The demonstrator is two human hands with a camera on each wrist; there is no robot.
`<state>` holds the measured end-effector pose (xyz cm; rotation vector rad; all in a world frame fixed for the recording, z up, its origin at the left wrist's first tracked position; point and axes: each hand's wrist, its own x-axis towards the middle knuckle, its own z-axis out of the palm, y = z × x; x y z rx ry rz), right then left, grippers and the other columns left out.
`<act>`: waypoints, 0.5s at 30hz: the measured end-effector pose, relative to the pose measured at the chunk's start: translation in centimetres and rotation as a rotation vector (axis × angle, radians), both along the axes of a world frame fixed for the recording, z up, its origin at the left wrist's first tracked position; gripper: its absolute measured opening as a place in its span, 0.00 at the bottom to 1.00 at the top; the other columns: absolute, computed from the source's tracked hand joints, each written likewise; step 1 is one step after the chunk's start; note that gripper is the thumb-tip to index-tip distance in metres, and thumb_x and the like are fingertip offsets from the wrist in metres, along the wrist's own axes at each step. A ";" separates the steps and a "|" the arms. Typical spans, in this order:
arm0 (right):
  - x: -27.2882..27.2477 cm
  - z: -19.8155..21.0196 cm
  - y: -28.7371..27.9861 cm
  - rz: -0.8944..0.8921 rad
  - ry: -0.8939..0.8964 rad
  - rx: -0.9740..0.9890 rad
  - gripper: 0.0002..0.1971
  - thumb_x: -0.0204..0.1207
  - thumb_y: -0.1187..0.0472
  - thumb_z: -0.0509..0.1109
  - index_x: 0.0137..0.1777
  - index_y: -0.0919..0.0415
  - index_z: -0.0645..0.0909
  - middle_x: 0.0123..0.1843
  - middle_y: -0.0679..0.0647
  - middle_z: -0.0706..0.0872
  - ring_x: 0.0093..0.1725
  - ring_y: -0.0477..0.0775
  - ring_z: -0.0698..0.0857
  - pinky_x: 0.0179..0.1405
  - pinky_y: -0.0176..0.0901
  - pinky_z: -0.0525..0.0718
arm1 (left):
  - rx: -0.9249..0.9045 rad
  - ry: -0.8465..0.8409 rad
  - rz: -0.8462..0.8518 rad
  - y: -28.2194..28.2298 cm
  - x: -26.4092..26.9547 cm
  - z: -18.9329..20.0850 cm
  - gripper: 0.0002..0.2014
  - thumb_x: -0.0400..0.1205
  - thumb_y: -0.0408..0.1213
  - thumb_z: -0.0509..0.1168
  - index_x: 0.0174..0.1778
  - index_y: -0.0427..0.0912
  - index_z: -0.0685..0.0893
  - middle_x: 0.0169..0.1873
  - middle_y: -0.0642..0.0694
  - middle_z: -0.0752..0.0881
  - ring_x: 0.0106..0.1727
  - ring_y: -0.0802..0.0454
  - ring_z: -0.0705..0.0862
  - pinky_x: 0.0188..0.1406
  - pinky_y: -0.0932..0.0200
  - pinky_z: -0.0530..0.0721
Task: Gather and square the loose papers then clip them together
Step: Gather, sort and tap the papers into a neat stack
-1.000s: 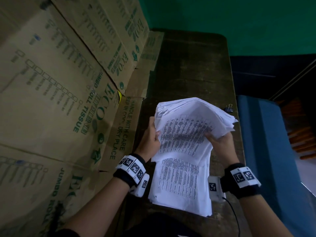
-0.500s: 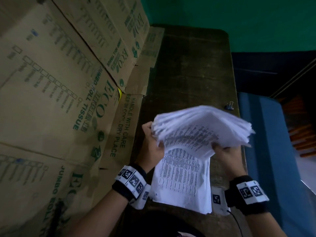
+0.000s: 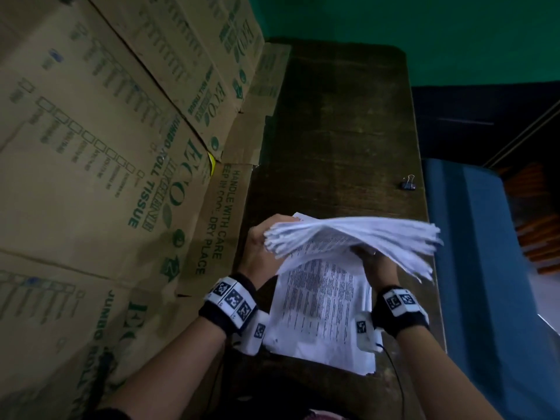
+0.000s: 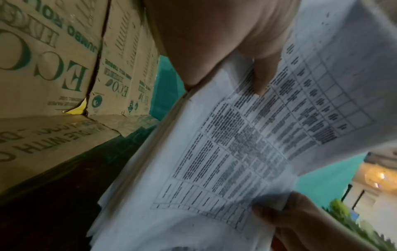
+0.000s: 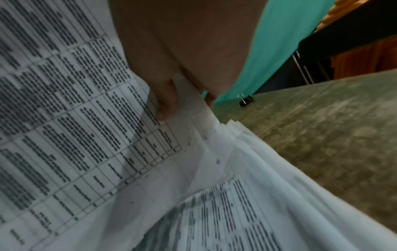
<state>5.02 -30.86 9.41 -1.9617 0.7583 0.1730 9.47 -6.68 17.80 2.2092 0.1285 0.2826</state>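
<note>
Lifted and levelled since a second ago, the paper stack [image 3: 351, 236] now shows fanned edges, not its printed face.
Both hands are clamped on it: the left hand [image 3: 259, 253] grips the edge far from the binder clip [image 3: 409, 182], thumb on the print; the right hand [image 3: 375, 263] pinches the clip-side part from beneath. It hangs nearer the person than the clip, over loose sheets [image 3: 321, 313] lying flat on the table [image 3: 333, 116]. Splayed edges suggest squaring comes next, before any clipping; a loosened pinch could spill pages.
</note>
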 end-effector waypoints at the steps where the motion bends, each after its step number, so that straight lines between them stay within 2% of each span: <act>1: 0.2 0.1 -0.4 -0.002 -0.123 0.000 0.18 0.76 0.54 0.74 0.62 0.64 0.84 0.64 0.65 0.86 0.65 0.65 0.83 0.67 0.60 0.78 | -0.241 0.076 -0.252 1.0 -0.9 -0.3 0.03 0.82 0.26 0.63 0.47 0.38 0.80 0.44 0.43 0.85 0.47 0.68 0.82 0.43 0.78 0.76; 2: -0.1 0.9 -0.6 -0.027 -0.212 0.035 0.14 0.73 0.61 0.77 0.56 0.65 0.85 0.57 0.67 0.88 0.60 0.66 0.86 0.63 0.61 0.82 | -0.330 0.128 -0.343 0.8 -0.4 0.3 0.08 0.76 0.24 0.71 0.47 0.38 0.83 0.43 0.52 0.89 0.46 0.72 0.85 0.44 0.78 0.78; 3: -0.5 1.3 -1.2 -0.016 -0.265 0.057 0.15 0.69 0.66 0.79 0.55 0.67 0.85 0.54 0.66 0.89 0.58 0.66 0.87 0.61 0.61 0.83 | -0.437 0.159 -0.377 -0.4 -0.6 1.7 0.13 0.72 0.24 0.75 0.47 0.43 0.85 0.41 0.62 0.90 0.46 0.74 0.86 0.45 0.77 0.80; 4: -1.0 2.3 -1.6 -0.005 -0.282 0.110 0.19 0.65 0.65 0.83 0.55 0.68 0.84 0.54 0.65 0.89 0.57 0.65 0.87 0.60 0.60 0.84 | -0.498 0.147 -0.410 0.4 -1.3 2.2 0.17 0.71 0.23 0.75 0.47 0.48 0.85 0.40 0.69 0.89 0.46 0.75 0.86 0.45 0.76 0.81; 5: -1.3 3.2 -2.0 -0.004 -0.319 0.204 0.25 0.59 0.59 0.87 0.55 0.68 0.84 0.54 0.62 0.90 0.58 0.64 0.87 0.59 0.54 0.86 | -0.460 0.100 -0.431 0.6 -1.2 1.8 0.18 0.71 0.22 0.75 0.46 0.50 0.84 0.38 0.71 0.89 0.45 0.76 0.85 0.45 0.78 0.80; 6: -1.7 4.7 -2.3 -0.002 -0.359 0.269 0.32 0.52 0.54 0.89 0.55 0.67 0.84 0.54 0.58 0.90 0.60 0.62 0.87 0.56 0.45 0.87 | -0.442 0.110 -0.446 0.0 -0.7 1.5 0.17 0.71 0.22 0.75 0.46 0.49 0.85 0.38 0.70 0.88 0.44 0.78 0.85 0.44 0.79 0.79; 7: -1.9 6.3 -2.4 0.036 -0.446 0.282 0.35 0.50 0.55 0.90 0.57 0.67 0.83 0.55 0.54 0.89 0.61 0.58 0.87 0.54 0.37 0.86 | -0.374 0.130 -0.471 -0.2 -0.6 1.2 0.15 0.71 0.22 0.74 0.47 0.45 0.84 0.40 0.69 0.86 0.43 0.80 0.83 0.44 0.78 0.78; 8: -1.9 8.1 -2.4 0.092 -0.520 0.250 0.34 0.53 0.63 0.88 0.60 0.67 0.80 0.56 0.49 0.88 0.60 0.51 0.86 0.54 0.32 0.84 | -0.350 0.167 -0.492 -0.6 -0.4 1.7 0.15 0.72 0.23 0.75 0.49 0.42 0.83 0.42 0.66 0.84 0.43 0.81 0.82 0.45 0.75 0.78; 9: -1.7 9.0 -2.7 0.177 -0.592 0.218 0.30 0.58 0.72 0.84 0.61 0.66 0.79 0.56 0.46 0.89 0.58 0.46 0.87 0.54 0.32 0.83 | -0.323 0.174 -0.491 -0.7 0.0 1.7 0.15 0.71 0.23 0.75 0.49 0.42 0.82 0.41 0.62 0.83 0.42 0.79 0.82 0.44 0.70 0.79; 10: -1.5 9.9 -2.7 0.217 -0.604 0.205 0.25 0.61 0.76 0.81 0.58 0.64 0.81 0.53 0.44 0.90 0.53 0.43 0.88 0.51 0.34 0.84 | -0.344 0.174 -0.484 -0.5 0.3 1.5 0.16 0.70 0.23 0.76 0.48 0.44 0.82 0.41 0.58 0.84 0.41 0.76 0.83 0.43 0.66 0.81; 11: -1.2 10.7 -2.5 0.229 -0.606 0.210 0.20 0.63 0.77 0.79 0.54 0.62 0.84 0.48 0.43 0.91 0.48 0.41 0.89 0.48 0.36 0.85 | -0.400 0.183 -0.458 -0.2 0.5 1.4 0.16 0.70 0.23 0.76 0.46 0.46 0.83 0.40 0.56 0.85 0.39 0.74 0.84 0.43 0.68 0.83; 13: -0.8 11.1 -2.1 0.172 -0.658 0.196 0.13 0.63 0.77 0.79 0.47 0.67 0.87 0.42 0.45 0.92 0.43 0.42 0.90 0.46 0.39 0.85 | -0.480 0.187 -0.428 -0.2 0.6 1.8 0.17 0.68 0.22 0.77 0.44 0.47 0.84 0.39 0.60 0.86 0.38 0.75 0.85 0.42 0.75 0.84; 15: -1.2 11.8 -1.5 0.143 -0.722 0.187 0.13 0.61 0.76 0.81 0.46 0.69 0.89 0.42 0.45 0.93 0.43 0.44 0.91 0.46 0.37 0.86 | -0.493 0.137 -0.408 -0.6 0.7 2.0 0.16 0.65 0.22 0.78 0.47 0.37 0.87 0.40 0.63 0.88 0.41 0.75 0.86 0.43 0.71 0.86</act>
